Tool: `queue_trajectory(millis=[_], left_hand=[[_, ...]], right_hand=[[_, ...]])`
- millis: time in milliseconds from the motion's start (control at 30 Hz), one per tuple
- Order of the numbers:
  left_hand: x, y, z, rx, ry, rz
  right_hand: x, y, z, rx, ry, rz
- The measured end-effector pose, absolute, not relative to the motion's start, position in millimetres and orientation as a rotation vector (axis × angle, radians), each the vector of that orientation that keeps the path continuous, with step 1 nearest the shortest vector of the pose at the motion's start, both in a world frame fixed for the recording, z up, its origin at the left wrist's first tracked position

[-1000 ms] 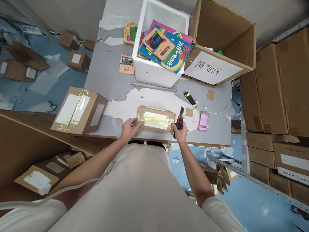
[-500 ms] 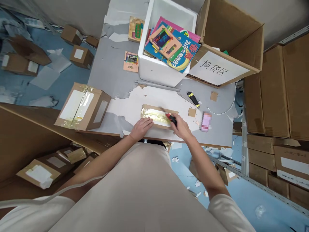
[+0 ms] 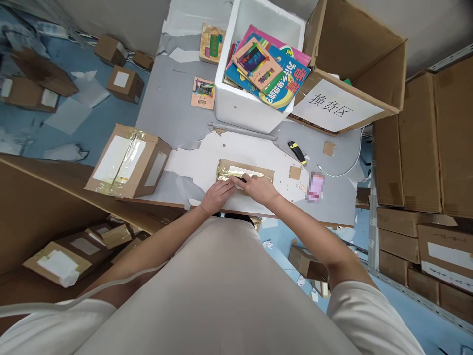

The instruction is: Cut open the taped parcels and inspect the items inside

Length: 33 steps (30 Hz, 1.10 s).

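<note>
A small taped cardboard box (image 3: 268, 173) with a white label lies lengthwise on the table in front of me. My left hand (image 3: 217, 195) rests on its near left edge, fingers laid flat. My right hand (image 3: 259, 189) is closed around a utility knife (image 3: 239, 179) over the box's middle, right beside my left fingers. Only a dark part of the knife shows; its blade is hidden. Farther right on the table lies another utility knife (image 3: 297, 153), black and yellow, touched by neither hand.
A bigger taped carton (image 3: 127, 160) stands at the table's left. Behind the work area are a white foam box (image 3: 251, 114) holding books and an open carton (image 3: 356, 93) with a handwritten sign. Cardboard scraps (image 3: 294, 172) and a blurred pink item (image 3: 315, 187) lie right.
My right hand has moved left along the box with the knife, from its right end to beside my left hand. My left hand has stayed nearly in place.
</note>
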<state>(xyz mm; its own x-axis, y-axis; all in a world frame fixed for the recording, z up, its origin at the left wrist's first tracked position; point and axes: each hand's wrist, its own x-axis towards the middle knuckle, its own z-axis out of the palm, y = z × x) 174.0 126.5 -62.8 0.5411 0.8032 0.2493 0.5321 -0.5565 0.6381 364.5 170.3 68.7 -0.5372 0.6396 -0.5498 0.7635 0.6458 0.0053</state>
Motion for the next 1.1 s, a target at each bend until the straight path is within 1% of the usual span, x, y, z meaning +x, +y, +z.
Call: queue_trajectory(millis=[167,300,567,733,800,867,1000,1100], left_hand=[[173.2,125.5,-68.7,2.420,1.036,0.749],[173.5,121.2,-68.8,2.458,1.085,0.722],[179.2,127.7,-70.3,2.341,1.136,0.620],[181.4,128.1,-59.9,2.349,1.176,0.559],[181.5,127.6,-50.4,2.377,1.192,0.514],[182.7,129.4,-39.2,2.417,1.200,0.448],[194.3,146.2,-18.4,2.513,1.169,0.346],[210.4,166.2,-8.7,2.583,1.127,0.246]], right_hand=[[369.7,167.1,73.1,1.084,2.278,-0.296],[405.2,159.5,81.1,1.056,2.228,-0.305],[495.6,119.5,101.1,1.209,2.016,-0.189],[518.2,101.3,102.7,1.331,2.040,-0.249],[527.3,90.3,99.0,1.479,2.076,-0.358],[534.2,77.6,89.6,1.738,2.139,-0.552],[531.7,57.7,58.6,2.350,2.096,-1.122],[520.2,51.4,39.4,2.510,1.959,-1.445]])
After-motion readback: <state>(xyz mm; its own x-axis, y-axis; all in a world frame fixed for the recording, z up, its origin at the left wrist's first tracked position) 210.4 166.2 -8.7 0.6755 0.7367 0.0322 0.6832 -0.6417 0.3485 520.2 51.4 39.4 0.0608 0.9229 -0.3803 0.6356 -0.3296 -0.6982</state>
